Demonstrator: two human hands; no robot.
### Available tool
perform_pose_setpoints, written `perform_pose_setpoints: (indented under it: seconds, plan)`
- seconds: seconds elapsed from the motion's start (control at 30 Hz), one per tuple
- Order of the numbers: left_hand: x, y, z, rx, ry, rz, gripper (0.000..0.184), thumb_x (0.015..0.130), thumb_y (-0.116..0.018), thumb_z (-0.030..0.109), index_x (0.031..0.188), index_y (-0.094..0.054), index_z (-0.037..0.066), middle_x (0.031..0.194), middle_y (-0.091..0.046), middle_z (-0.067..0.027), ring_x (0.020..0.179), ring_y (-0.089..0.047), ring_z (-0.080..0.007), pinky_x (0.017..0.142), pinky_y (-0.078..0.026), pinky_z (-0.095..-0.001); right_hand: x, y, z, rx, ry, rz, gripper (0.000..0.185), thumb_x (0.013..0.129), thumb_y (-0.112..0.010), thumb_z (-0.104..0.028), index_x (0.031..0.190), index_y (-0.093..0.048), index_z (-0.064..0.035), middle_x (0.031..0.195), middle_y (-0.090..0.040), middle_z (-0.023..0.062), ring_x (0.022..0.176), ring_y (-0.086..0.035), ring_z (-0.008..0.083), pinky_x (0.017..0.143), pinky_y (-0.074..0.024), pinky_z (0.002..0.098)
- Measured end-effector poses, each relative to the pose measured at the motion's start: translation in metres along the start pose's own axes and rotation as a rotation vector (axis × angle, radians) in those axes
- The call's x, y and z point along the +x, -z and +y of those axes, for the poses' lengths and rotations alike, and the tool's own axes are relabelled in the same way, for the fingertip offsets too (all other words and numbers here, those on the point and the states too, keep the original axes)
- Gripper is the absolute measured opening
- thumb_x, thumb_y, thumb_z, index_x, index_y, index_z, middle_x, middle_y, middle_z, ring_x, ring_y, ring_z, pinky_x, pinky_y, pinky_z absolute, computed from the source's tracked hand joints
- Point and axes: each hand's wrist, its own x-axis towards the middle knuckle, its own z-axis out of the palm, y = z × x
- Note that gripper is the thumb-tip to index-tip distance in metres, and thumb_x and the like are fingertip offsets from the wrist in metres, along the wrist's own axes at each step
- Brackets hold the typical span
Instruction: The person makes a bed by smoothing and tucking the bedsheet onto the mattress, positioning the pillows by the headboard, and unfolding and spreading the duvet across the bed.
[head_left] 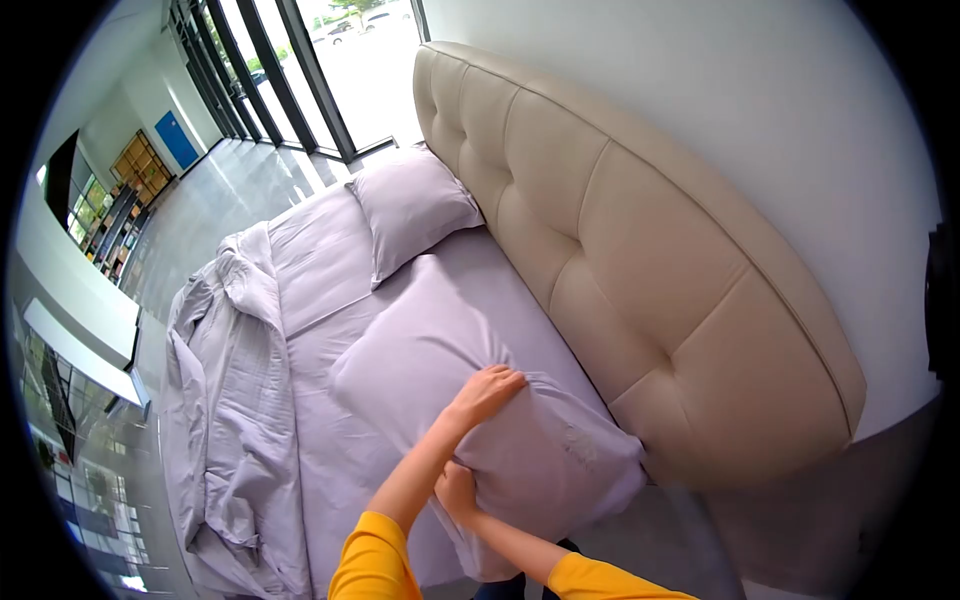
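Observation:
A pale lilac pillow [405, 345] is tilted over the near side of the bed, in front of me. My left hand [490, 393] grips its upper side, fingers closed around a fold of the fabric. Lower down, my right hand [457, 491] is a fist clutching the pillow's near edge. Creases spread out from both grips. The pillow's right end, with a small wrinkled patch, reaches the lower part of the headboard. Its underside is hidden from me.
A second lilac pillow [415, 200] lies at the far side against the beige tufted headboard [640, 250]. A crumpled quilt [235, 430] covers the foot end of the bed sheet [330, 260]. Tall windows [310, 60] and grey floor [240, 180] lie beyond.

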Motion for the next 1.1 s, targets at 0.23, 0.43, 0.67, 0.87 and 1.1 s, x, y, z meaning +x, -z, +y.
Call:
perform_pose_setpoints:
  seconds: [0.23, 0.43, 0.67, 0.87, 1.1]
  plan:
    - [0.050, -0.110, -0.025, -0.019, -0.163, -0.007, 0.008, 0.072, -0.045, 0.013, 0.075, -0.051, 0.009, 0.070, -0.052, -0.0029, 0.076, -0.051, -0.0183, 0.077, -0.039, -0.0285, 0.090, -0.002, 0.104, 0.123, -0.263, -0.161, 0.031, 0.084, -0.043, -0.029, 0.076, -0.056, -0.0018, 0.063, -0.055, 0.0088, 0.057, -0.047, 0.0178, 0.060, -0.0378, 0.0304]
    - [0.036, -0.149, -0.022, -0.067, 0.007, 0.012, 0.020, 0.079, -0.046, 0.017, 0.096, -0.051, 0.008, 0.101, -0.052, -0.0086, 0.100, -0.046, -0.0205, 0.091, -0.030, -0.0334, 0.082, 0.019, 0.130, 0.177, -0.347, -0.347, 0.031, 0.084, -0.044, -0.029, 0.077, -0.057, -0.0011, 0.065, -0.058, 0.0079, 0.054, -0.049, 0.0157, 0.056, -0.0387, 0.0292]
    - [-0.105, -0.133, -0.024, -0.280, 1.368, 0.733, 0.064, 0.078, -0.052, 0.032, 0.123, -0.025, -0.005, 0.126, -0.028, -0.0227, 0.119, -0.025, -0.0313, 0.098, -0.019, -0.0360, 0.105, 0.173, 0.128, -0.099, -0.256, 0.037, 0.035, 0.076, -0.057, -0.022, 0.099, -0.050, 0.0035, 0.090, -0.056, 0.0137, 0.082, -0.054, 0.0231, 0.072, -0.0434, 0.0321]
    - [-0.142, -0.182, -0.011, -0.832, 1.665, 0.532, 0.068, 0.079, -0.048, 0.041, 0.122, -0.025, -0.007, 0.123, -0.031, -0.0264, 0.116, -0.030, -0.0332, 0.095, -0.024, -0.0346, 0.142, 0.185, 0.201, -0.378, -0.414, 0.056, 0.075, 0.070, -0.054, -0.052, 0.117, -0.034, 0.0034, 0.115, -0.041, 0.0260, 0.107, -0.039, 0.0373, 0.088, -0.0323, 0.0391]
    - [-0.142, -0.156, -0.004, -1.303, 1.542, 0.772, 0.055, 0.078, -0.054, 0.033, 0.114, -0.037, -0.005, 0.106, -0.049, -0.0153, 0.095, -0.049, -0.0242, 0.079, -0.041, -0.0326, 0.163, 0.181, 0.173, 0.054, -0.299, 0.168, 0.047, 0.074, -0.060, -0.035, 0.095, -0.053, 0.0073, 0.090, -0.058, 0.0160, 0.084, -0.054, 0.0218, 0.076, -0.0395, 0.0305]
